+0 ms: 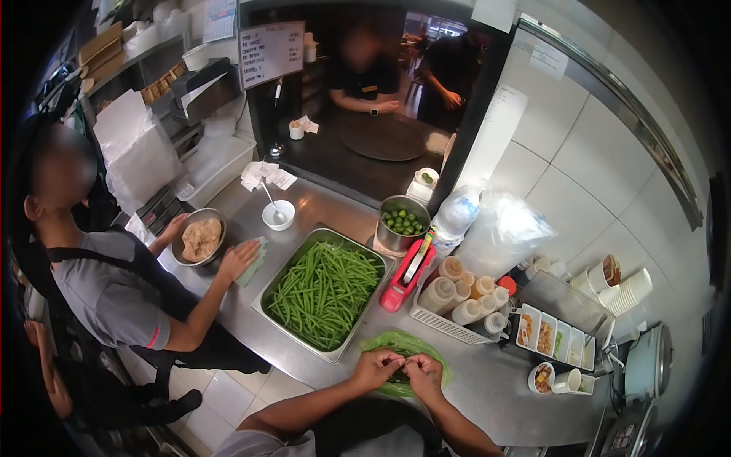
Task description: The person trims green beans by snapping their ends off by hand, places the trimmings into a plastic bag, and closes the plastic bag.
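Observation:
My left hand (375, 370) and my right hand (423, 377) meet fingertip to fingertip at the counter's near edge. Both have their fingers pinched together; whatever is between them is too small or hidden to name. Right below them lies an open green plastic bag (438, 354), with dark green bits inside that I cannot make out clearly. Just beyond, to the left, stands a steel tray (335, 355) heaped with long green beans (324, 286).
A co-worker (114, 274) at the left holds a metal bowl (220, 242) and wipes with a cloth (251, 263). A red tape dispenser (397, 286), a pot of limes (402, 221), a basket of squeeze bottles (464, 297) and a condiment tray (552, 335) stand along the counter (502, 404).

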`<state>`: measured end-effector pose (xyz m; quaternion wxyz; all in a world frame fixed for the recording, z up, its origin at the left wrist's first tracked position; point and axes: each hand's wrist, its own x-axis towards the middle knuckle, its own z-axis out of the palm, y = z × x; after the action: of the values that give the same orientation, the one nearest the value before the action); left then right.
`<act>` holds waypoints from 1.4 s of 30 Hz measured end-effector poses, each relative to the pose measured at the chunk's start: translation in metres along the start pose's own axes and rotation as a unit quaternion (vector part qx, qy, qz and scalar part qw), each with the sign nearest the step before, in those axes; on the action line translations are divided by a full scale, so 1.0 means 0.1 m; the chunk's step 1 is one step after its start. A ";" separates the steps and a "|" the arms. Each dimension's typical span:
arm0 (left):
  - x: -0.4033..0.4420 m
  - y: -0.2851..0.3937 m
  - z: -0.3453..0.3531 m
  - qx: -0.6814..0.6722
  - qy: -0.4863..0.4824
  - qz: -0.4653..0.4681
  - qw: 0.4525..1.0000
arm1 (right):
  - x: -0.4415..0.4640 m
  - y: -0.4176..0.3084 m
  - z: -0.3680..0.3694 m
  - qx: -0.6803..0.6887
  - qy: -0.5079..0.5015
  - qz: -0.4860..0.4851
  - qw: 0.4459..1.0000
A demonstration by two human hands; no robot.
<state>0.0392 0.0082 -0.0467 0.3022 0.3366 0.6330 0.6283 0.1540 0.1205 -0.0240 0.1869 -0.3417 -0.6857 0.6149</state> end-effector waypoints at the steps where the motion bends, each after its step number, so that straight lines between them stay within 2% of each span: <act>1: -0.01 0.05 -0.01 0.012 0.002 0.025 1.000 | 0.02 0.02 0.00 0.001 0.002 -0.001 1.000; 3: -0.03 0.11 -0.02 0.025 0.002 0.051 0.998 | 0.05 0.04 -0.02 0.181 -0.003 0.135 0.974; 6: -0.04 0.12 -0.03 0.023 -0.014 0.053 0.998 | 0.15 0.07 -0.15 0.239 -0.004 0.181 0.954; 8: -0.02 0.08 -0.08 0.001 0.047 0.026 0.999 | 0.17 0.24 -0.21 0.212 -0.019 0.182 0.960; 9: 0.01 0.10 -0.15 0.001 0.045 0.026 0.999 | 0.17 0.38 -0.22 0.120 -0.048 0.132 0.983; 10: 0.08 0.15 -0.28 0.017 0.100 0.061 0.993 | 0.15 0.39 -0.22 0.027 -0.076 0.082 0.993; 11: 0.15 0.20 -0.42 0.032 0.155 0.095 0.983 | 0.12 0.39 -0.23 0.027 -0.075 0.083 0.993; 13: 0.28 0.37 -0.73 0.039 0.212 0.031 0.976 | -0.01 0.19 -0.23 -0.246 -0.117 0.000 0.962; 14: 0.37 0.43 -0.95 0.168 0.218 0.074 0.958 | -0.04 0.14 -0.22 -0.246 -0.118 0.000 0.962; 15: 0.45 0.47 -1.14 0.294 0.221 0.116 0.923 | -0.07 0.11 -0.21 -0.297 -0.108 -0.060 0.947; 16: 0.51 0.51 -1.25 0.295 0.222 0.115 0.922 | -0.09 0.09 -0.20 -0.346 -0.098 -0.120 0.925; 18: 0.59 0.53 -1.41 0.390 0.227 0.125 0.884 | -0.08 0.10 -0.18 -0.362 -0.099 -0.123 0.919; 20: 0.57 0.48 -1.39 0.382 0.234 0.108 0.887 | -0.02 0.12 -0.17 -0.378 -0.094 -0.126 0.912; 22: 0.48 0.58 -1.13 0.350 0.223 0.154 0.897 | -0.01 0.14 -0.17 -0.430 -0.067 -0.172 0.884; 24: 0.34 0.40 -0.74 0.202 0.068 0.116 0.970 | 0.04 0.09 -0.17 -0.443 -0.053 -0.193 0.874; 25: 0.25 0.43 -0.53 0.165 -0.046 0.063 0.983 | 0.05 0.06 -0.16 -0.457 -0.040 -0.217 0.862; 26: 0.16 0.45 -0.35 0.126 -0.160 0.011 0.979 | 0.06 0.09 -0.15 -0.457 -0.040 -0.217 0.861; 27: 0.12 0.34 -0.24 0.124 -0.159 0.012 0.979 | 0.08 0.13 -0.15 -0.474 -0.059 -0.210 0.853; 29: 0.12 0.07 -0.06 0.271 -0.301 0.023 0.914 | 0.08 0.12 -0.19 -0.496 -0.075 -0.200 0.842; 30: 0.14 0.01 -0.04 0.268 -0.302 0.025 0.915 | 0.08 0.09 -0.21 -0.512 -0.104 -0.184 0.833; 33: 0.15 -0.14 -0.07 0.361 -0.165 0.070 0.915 | 0.07 0.04 -0.28 -0.520 -0.137 -0.145 0.831; 37: 0.16 -0.02 -0.15 0.455 -0.136 -0.010 0.880 | 0.05 0.09 -0.38 -0.517 -0.154 -0.093 0.837; 39: 0.18 0.02 -0.18 0.481 -0.125 -0.022 0.867 | 0.09 0.18 -0.42 -0.540 -0.149 -0.119 0.820; 42: 0.17 0.04 -0.19 0.511 -0.125 -0.009 0.851 | 0.06 0.11 -0.45 -0.536 -0.068 -0.160 0.826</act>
<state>0.0144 0.0107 -0.0416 0.1699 0.5138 0.8243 0.1662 0.1828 0.1573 -0.0277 0.0232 -0.2313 -0.9634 0.1337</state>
